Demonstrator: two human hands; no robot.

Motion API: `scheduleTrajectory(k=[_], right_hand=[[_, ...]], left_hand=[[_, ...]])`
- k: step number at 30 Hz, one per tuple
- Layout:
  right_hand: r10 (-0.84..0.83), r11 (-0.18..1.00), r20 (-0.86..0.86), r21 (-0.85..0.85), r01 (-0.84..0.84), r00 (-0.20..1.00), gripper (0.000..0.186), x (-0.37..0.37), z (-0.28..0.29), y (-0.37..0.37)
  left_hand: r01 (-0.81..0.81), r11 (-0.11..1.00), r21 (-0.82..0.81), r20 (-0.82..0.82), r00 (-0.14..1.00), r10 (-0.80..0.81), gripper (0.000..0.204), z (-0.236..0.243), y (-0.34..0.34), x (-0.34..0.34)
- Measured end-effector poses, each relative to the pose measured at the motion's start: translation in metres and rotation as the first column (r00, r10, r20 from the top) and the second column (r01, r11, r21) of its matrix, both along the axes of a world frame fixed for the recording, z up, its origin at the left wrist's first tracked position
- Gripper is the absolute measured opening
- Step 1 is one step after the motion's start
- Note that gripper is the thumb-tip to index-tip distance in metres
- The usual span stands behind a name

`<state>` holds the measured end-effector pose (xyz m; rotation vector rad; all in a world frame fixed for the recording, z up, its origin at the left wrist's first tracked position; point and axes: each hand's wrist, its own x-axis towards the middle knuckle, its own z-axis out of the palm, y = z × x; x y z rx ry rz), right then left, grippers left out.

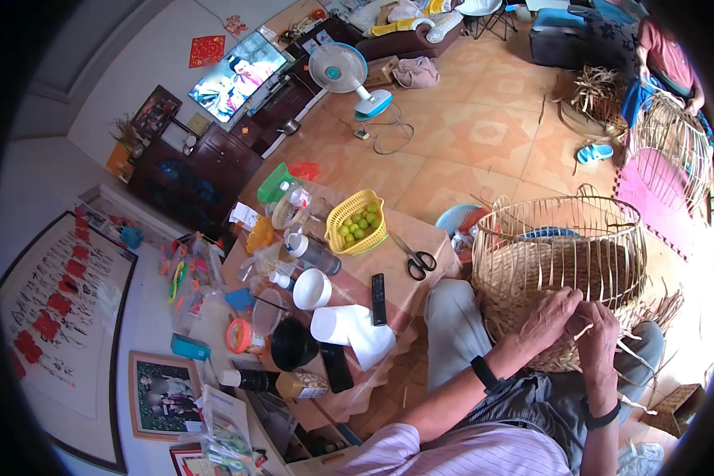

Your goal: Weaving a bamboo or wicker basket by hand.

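Basket [503, 295] of pale woven strips sits between the person's knees in the head view, its lower wall woven tight and its upper stakes rising to a round open rim. The left hand [549, 311] bends over its near side, fingers curled in against the right hand; whether they grip anything cannot be told. The right hand [598, 337] is nearly closed, fingertips pinching a thin strip [583, 328] at the near wall. Loose strip ends stick out to the right, by the right knee.

Left of the basket, the table [434, 236] comes close to the left knee. Black-handled scissors [421, 265] lie near that table edge, with a yellow basket [332, 232] of green fruit beside them and a remote [379, 300] nearer the person. A blue basin [453, 218] stands between table and work. Beyond, tiled floor [472, 131] stretches toward a fan [338, 70]; at far right, a pink mat [654, 186] lies under a basket frame beside another person [664, 59].
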<state>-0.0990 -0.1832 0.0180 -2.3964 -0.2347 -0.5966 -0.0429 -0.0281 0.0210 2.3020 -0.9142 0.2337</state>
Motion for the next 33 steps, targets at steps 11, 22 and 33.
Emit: scheduleTrajectory(k=[11,22,33], right_hand=[[0.042,0.984,0.068,-0.174,-0.029,0.997,0.021,-0.004,0.010,0.002],[0.013,0.999,-0.034,0.038,-0.011,0.999,0.020,-0.004,0.010,-0.001],[-0.157,0.977,0.050,-0.139,0.163,0.986,0.017,-0.003,-0.002,0.005]], left_hand=[[-0.091,0.996,0.013,-0.004,0.996,0.091,0.030,-0.012,-0.011,-0.008],[0.042,0.978,-0.204,-0.410,0.904,-0.124,0.036,-0.009,0.004,0.017],[-0.032,0.978,-0.207,-0.415,0.908,-0.059,0.033,0.003,-0.006,0.004]])
